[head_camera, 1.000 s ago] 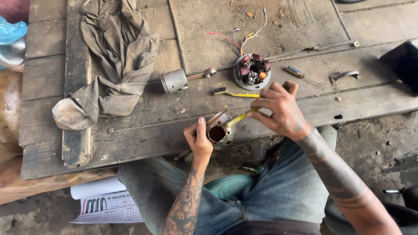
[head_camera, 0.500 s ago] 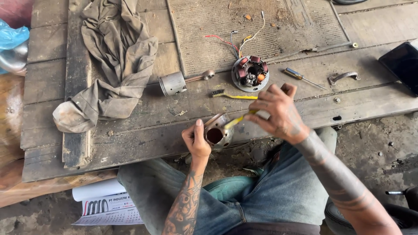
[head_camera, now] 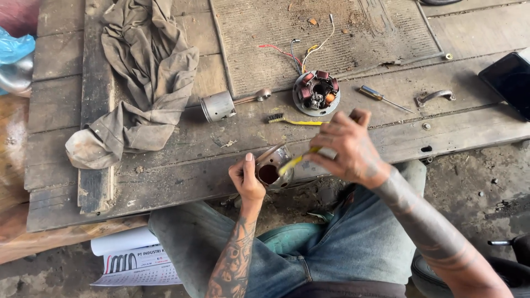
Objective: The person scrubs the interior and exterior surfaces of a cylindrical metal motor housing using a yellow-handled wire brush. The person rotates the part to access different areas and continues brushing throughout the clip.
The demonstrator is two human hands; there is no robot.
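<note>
seen from above: the left hand (head_camera: 247, 179) has its grip closed round a small metal cylinder part (head_camera: 271, 168) at the wooden worktop (head_camera: 165, 171) edge; the right hand (head_camera: 348, 149), grip closed on a yellow-handled brush (head_camera: 295, 161), works inside it. cleaning looks underway; next calls for steady turning.

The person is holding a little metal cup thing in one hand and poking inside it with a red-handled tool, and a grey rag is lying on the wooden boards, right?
Not quite. The tool in the right hand has a yellow handle, not red, as the head view shows. The rest holds: the left hand holds the small metal cup, and the grey rag lies on the wooden boards.
</note>
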